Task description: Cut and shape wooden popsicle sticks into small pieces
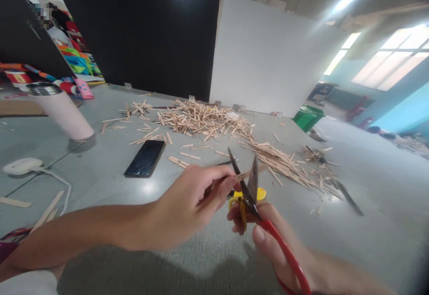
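My left hand (191,201) pinches a thin wooden stick (246,174) and holds its end between the open blades of the scissors (250,185). My right hand (268,237) grips the scissors by their red handles, blades pointing up and away. A yellow part sits at the scissors' pivot. Both hands hover just above the grey table (100,183).
A large heap of wooden sticks (201,118) lies at the table's far middle, with a second spread (288,163) to the right. A black phone (145,158), a pink tumbler (60,109) and a white charger (22,166) with cable sit left. A green bin (308,117) stands beyond.
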### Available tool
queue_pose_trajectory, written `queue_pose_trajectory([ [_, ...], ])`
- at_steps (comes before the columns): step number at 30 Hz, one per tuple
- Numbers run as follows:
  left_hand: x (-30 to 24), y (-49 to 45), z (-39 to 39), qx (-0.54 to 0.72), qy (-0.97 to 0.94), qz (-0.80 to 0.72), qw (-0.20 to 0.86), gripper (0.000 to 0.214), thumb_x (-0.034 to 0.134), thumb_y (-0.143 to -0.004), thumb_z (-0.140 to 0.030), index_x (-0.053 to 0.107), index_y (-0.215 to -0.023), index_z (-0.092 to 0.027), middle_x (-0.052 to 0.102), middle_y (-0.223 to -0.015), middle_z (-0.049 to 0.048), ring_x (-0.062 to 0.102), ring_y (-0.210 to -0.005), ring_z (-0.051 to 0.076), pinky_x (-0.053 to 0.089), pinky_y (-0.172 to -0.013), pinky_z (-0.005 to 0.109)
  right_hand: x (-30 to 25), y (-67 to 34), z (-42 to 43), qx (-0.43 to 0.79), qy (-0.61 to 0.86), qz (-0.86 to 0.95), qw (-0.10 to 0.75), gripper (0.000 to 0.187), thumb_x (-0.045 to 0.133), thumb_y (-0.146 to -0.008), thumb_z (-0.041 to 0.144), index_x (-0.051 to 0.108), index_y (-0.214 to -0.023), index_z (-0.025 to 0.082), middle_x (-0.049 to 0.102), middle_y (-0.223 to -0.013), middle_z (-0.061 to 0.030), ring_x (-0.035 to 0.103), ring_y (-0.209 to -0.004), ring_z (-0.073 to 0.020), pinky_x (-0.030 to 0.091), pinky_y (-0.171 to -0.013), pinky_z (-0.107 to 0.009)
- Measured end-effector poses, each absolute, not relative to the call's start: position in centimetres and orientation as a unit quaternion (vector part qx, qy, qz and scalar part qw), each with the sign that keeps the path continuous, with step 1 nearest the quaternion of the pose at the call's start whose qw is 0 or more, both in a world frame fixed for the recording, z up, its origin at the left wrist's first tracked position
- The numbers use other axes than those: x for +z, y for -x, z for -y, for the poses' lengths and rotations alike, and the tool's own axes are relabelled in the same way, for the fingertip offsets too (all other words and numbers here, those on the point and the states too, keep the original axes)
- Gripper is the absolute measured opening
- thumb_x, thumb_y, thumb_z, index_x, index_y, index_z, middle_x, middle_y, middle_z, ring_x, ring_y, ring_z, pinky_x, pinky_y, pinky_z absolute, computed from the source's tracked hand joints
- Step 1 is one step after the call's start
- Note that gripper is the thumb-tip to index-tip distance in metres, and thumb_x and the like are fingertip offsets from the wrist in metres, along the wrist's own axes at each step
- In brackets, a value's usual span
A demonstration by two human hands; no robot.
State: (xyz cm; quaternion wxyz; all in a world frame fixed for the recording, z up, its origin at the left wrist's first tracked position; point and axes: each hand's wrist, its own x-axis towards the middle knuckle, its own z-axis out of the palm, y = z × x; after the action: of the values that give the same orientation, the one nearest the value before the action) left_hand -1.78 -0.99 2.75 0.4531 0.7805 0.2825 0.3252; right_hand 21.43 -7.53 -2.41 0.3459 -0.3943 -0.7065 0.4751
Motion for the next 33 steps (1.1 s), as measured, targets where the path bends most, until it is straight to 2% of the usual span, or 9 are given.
queue_pose_trajectory([
  [4,2.9,1.8,1.1,0.307,-0.790,-0.264,0.460,0.042,0.046,-0.116,-0.038,0.066,-0.084,-0.020,0.047,-0.061,-0.0063,0.037,-0.052,0.008,0.028,-0.047,0.022,-2.2,-21.2,7.4,0.490,0.398,0.697,0.340,0.054,0.051,-0.104,0.073,0.061,-0.122,0.023,0.064,-0.114,-0.0133,0.060,-0.101,-0.0302,0.054,-0.095,-0.049],
  [7,2.8,1.8,1.0,0.299,-0.797,-0.264,0.453,0.040,0.047,-0.116,-0.035,0.066,-0.085,-0.019,0.055,-0.064,-0.0059,0.040,-0.053,0.008,0.030,-0.050,0.022,-1.9,-20.8,7.2,0.493,0.404,0.691,0.341,0.059,0.050,-0.103,0.076,0.060,-0.123,0.022,0.062,-0.114,-0.0136,0.058,-0.100,-0.0294,0.054,-0.091,-0.047],
  [10,2.8,1.7,0.9,0.294,-0.799,-0.260,0.455,0.038,0.046,-0.116,-0.034,0.069,-0.090,-0.019,0.066,-0.072,-0.0046,0.049,-0.058,0.007,0.034,-0.054,0.021,-1.6,-20.6,7.2,0.494,0.406,0.687,0.344,0.060,0.049,-0.103,0.077,0.060,-0.127,0.022,0.061,-0.112,-0.0127,0.058,-0.101,-0.0292,0.055,-0.089,-0.045],
  [14,2.7,1.7,0.7,0.284,-0.804,-0.251,0.459,0.035,0.046,-0.116,-0.033,0.072,-0.098,-0.019,0.073,-0.083,-0.0020,0.060,-0.070,0.009,0.039,-0.061,0.021,-1.7,-20.5,7.2,0.480,0.403,0.691,0.360,0.056,0.050,-0.105,0.074,0.060,-0.128,0.024,0.062,-0.112,-0.0112,0.059,-0.105,-0.0294,0.055,-0.094,-0.045],
  [18,2.6,2.1,0.4,0.268,-0.818,-0.245,0.447,0.024,0.053,-0.111,-0.023,0.070,-0.095,-0.018,0.073,-0.080,-0.0021,0.059,-0.064,0.009,0.037,-0.057,0.022,-2.0,-20.5,7.2,0.477,0.401,0.690,0.369,0.053,0.052,-0.105,0.072,0.062,-0.124,0.024,0.063,-0.112,-0.0107,0.059,-0.104,-0.0288,0.054,-0.093,-0.044],
  [20,2.7,2.2,0.4,0.257,-0.825,-0.242,0.441,0.021,0.055,-0.109,-0.019,0.070,-0.095,-0.018,0.072,-0.077,-0.0026,0.057,-0.061,0.009,0.036,-0.055,0.022,-2.2,-20.5,7.2,0.470,0.405,0.691,0.371,0.052,0.051,-0.105,0.072,0.063,-0.120,0.023,0.063,-0.106,-0.0095,0.058,-0.097,-0.0269,0.053,-0.087,-0.042],
  [23,2.7,2.2,0.5,0.256,-0.829,-0.237,0.436,0.027,0.052,-0.112,-0.023,0.073,-0.094,-0.018,0.071,-0.073,-0.0023,0.056,-0.058,0.009,0.035,-0.053,0.022,-2.4,-20.4,7.3,0.469,0.413,0.689,0.367,0.050,0.050,-0.106,0.071,0.063,-0.108,0.023,0.061,-0.095,-0.0071,0.056,-0.087,-0.0245,0.050,-0.076,-0.038],
  [25,2.7,2.1,0.7,0.260,-0.828,-0.236,0.438,0.031,0.051,-0.112,-0.025,0.073,-0.091,-0.019,0.069,-0.071,-0.0025,0.055,-0.056,0.009,0.034,-0.052,0.022,-2.5,-20.3,7.4,0.469,0.417,0.686,0.368,0.048,0.049,-0.108,0.068,0.063,-0.102,0.022,0.061,-0.092,-0.0067,0.056,-0.085,-0.0241,0.050,-0.075,-0.037],
  [33,2.5,1.8,0.8,0.261,-0.825,-0.240,0.440,0.031,0.052,-0.112,-0.027,0.071,-0.090,-0.020,0.066,-0.065,-0.0043,0.051,-0.052,0.008,0.030,-0.049,0.022,-3.7,-20.4,8.0,0.475,0.411,0.668,0.399,0.031,0.047,-0.114,0.052,0.060,-0.113,0.023,0.062,-0.102,-0.0060,0.057,-0.090,-0.0231,0.050,-0.083,-0.039],
])
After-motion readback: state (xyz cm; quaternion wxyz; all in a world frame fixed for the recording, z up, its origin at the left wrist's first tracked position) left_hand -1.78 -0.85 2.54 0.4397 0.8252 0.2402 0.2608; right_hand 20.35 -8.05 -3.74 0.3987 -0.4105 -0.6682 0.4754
